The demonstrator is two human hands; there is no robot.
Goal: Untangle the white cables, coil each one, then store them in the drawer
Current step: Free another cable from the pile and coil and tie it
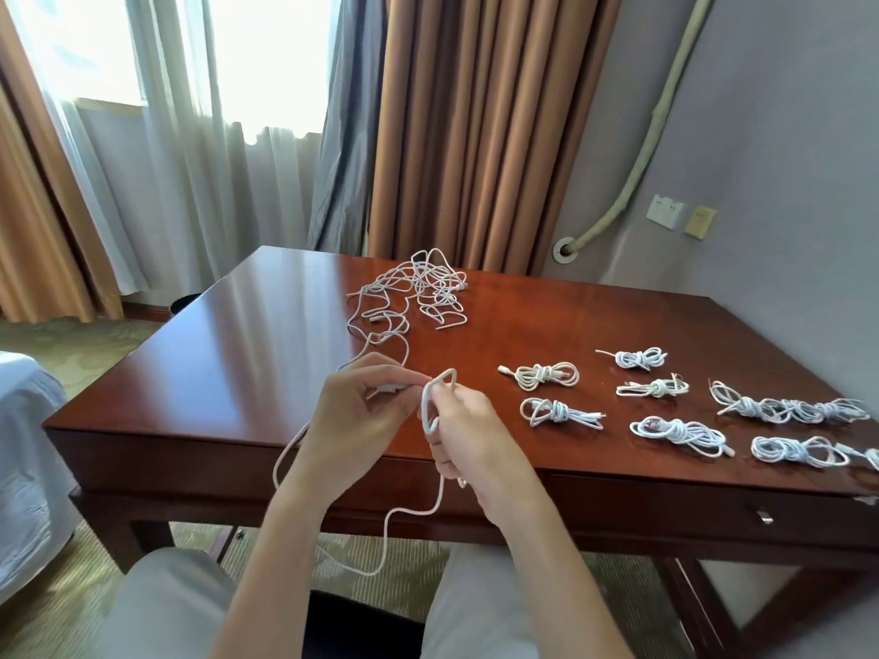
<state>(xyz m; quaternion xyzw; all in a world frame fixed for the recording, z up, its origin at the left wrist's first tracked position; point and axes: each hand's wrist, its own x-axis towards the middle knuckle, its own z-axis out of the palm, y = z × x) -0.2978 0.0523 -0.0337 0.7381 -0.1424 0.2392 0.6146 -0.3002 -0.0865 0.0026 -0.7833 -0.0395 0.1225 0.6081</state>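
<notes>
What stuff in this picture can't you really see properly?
- Coiled cable at the right, head view: cut off by the frame edge.
- Tangled pile: cables overlap, so the number is unclear.
- Drawer: closed, so the inside is hidden.
- Right hand: it covers part of the cable loop it holds.

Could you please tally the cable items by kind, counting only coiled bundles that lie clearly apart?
Tangled heap: 1
Cable held by left hand and right hand: 1
Separate coiled bundles: 6
Total: 8
Far-right clump: uncountable, left out.
</notes>
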